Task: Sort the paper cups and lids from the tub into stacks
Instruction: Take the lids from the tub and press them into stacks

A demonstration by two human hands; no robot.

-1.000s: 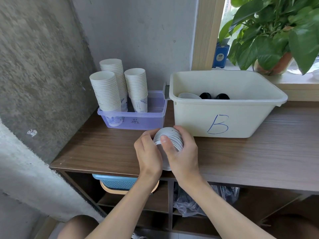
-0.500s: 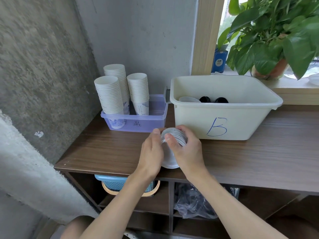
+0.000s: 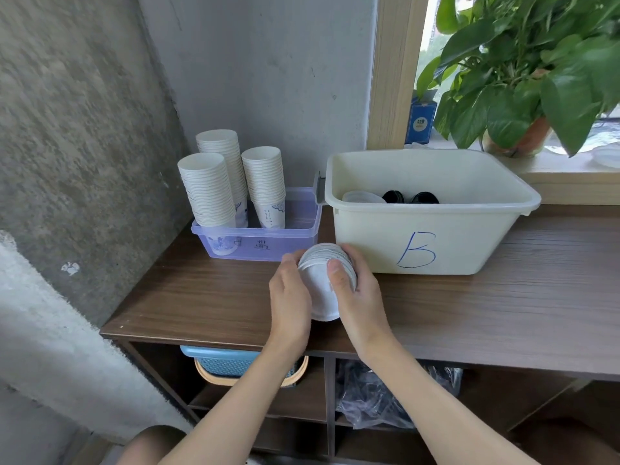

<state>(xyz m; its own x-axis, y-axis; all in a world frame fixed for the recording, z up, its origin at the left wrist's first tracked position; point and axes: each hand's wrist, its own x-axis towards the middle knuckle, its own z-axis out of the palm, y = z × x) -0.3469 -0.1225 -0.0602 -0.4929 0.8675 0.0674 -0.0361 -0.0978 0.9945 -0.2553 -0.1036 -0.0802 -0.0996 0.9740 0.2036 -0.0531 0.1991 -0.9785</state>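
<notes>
blue "B" on tub [image 3: 436,243], tray [image 3: 255,239] label unclear

Left hand [image 3: 290,297]: bare, slim fingers
Right hand [image 3: 360,298]: bare, short plain thumbnail [image 3: 333,265]
Forearms [image 3: 436,397]: both bare and slender, down to the lower edge
Knee [image 3: 151,444]: bare, rounded, bottom left

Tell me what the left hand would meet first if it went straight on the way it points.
Probably the front wall of the clear purple tray, just beyond the left hand, which grips the stack of white lids; depth is uncertain.
</notes>
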